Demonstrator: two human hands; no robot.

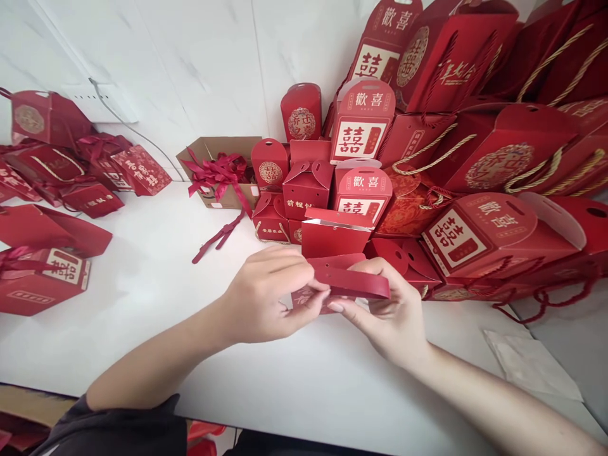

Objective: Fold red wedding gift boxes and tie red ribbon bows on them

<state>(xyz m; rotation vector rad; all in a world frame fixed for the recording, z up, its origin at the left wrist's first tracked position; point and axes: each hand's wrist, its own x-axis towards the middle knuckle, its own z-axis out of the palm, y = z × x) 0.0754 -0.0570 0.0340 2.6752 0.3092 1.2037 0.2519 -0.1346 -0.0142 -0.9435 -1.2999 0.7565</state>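
Observation:
A red gift box (340, 261) with small holes in its upper panel stands upright before me at the table's front middle. Across it runs a dark red strap (365, 284), its folded loop reaching to the right. My left hand (266, 294) is closed, thumb and forefinger pinching the strap's left end against the box panel. From the other side my right hand (396, 313) grips the box, its thumb in front near the left thumb and its fingers behind the strap. The fingertips partly hide the strap's end and the lower box front.
Stacked red gift boxes (479, 152) with rope handles fill the right and back right. Behind my left hand are a cardboard box (228, 197) of red ribbons and a loose strap (219, 238). More red boxes (47, 282) stand left; a white sheet (532, 364) lies right.

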